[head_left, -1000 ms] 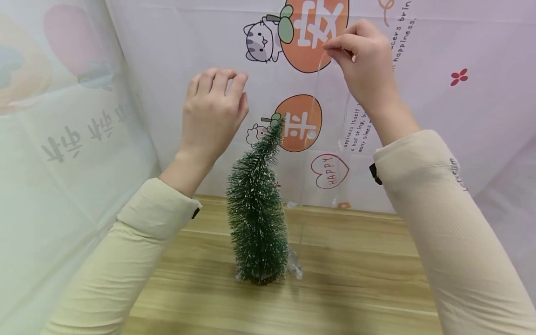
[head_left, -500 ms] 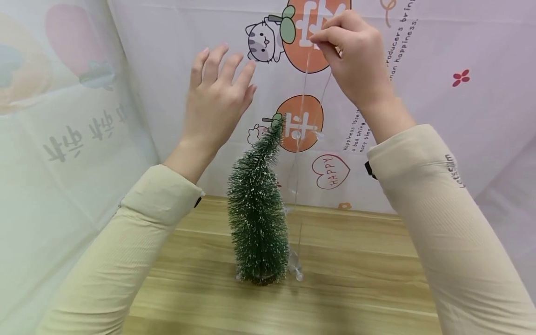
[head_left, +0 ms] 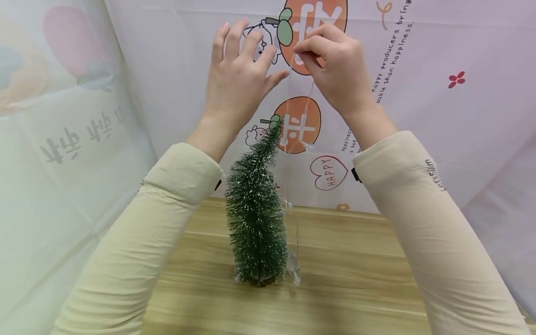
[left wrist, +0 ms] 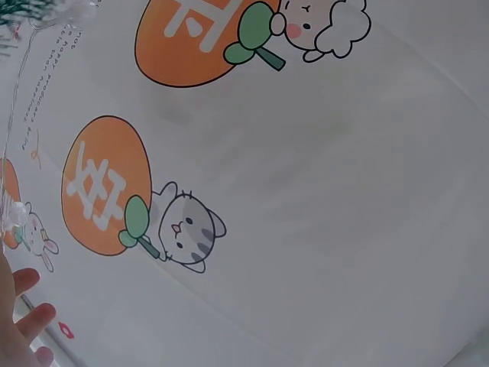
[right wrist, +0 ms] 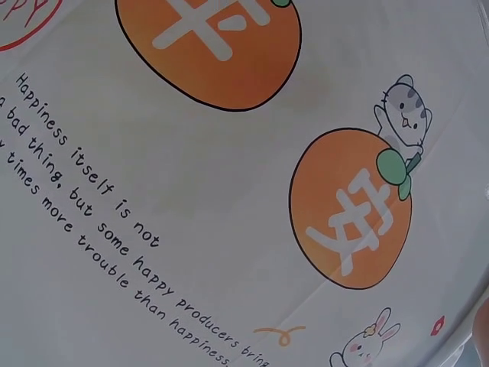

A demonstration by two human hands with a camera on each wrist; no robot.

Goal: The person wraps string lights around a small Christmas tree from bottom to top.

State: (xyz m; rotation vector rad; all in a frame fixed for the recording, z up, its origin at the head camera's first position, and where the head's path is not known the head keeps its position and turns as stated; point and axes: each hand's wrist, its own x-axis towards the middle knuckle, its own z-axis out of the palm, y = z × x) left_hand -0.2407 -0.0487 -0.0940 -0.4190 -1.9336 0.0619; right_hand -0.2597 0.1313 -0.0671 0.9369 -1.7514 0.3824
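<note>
A small green bottle-brush Christmas tree (head_left: 257, 218) with white flecks stands upright on the wooden table, its tip bent right. My right hand (head_left: 341, 74) pinches a clear string of fairy lights (head_left: 284, 141) between thumb and fingertips, high above the tree. Two strands hang from it with small clear bulbs; more of the string lies by the tree's base. My left hand (head_left: 240, 79) is raised beside it, fingers spread and thumb pointing at the wire. The left wrist view catches the fairy lights (left wrist: 14, 214) and some left fingers (left wrist: 34, 321); the right wrist view shows mostly backdrop.
A white printed sheet (head_left: 377, 186) with orange fruit and cartoon animals hangs behind the table (head_left: 347, 260). Another pale sheet (head_left: 83, 186) closes off the left side.
My right hand has moved left with the fairy lights, bringing the hanging strands nearer the treetop. My left hand has risen and moved right, its fingers spreading. The tree stays put.
</note>
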